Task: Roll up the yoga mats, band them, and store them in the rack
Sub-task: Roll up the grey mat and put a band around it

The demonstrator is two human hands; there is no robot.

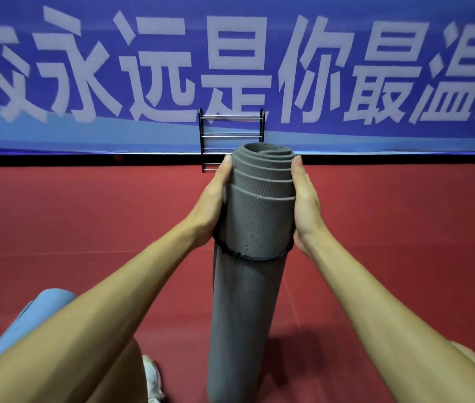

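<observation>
A rolled grey yoga mat (253, 222) stands upright on the red floor in front of me, its spiral end facing up. A black elastic band (256, 257) circles it a little below the top. My left hand (214, 199) grips the roll's left side above the band. My right hand (304, 199) grips its right side at the same height. Beyond the roll, a black rack with metal rungs (231, 135) stands against the banner wall, its lower part hidden by the mat.
A rolled light-blue mat (32, 318) lies at the lower left beside my knee. A white shoe (152, 376) shows near the grey roll's foot. A blue banner (375, 68) with white characters covers the wall; red floor (85, 216) spreads all round.
</observation>
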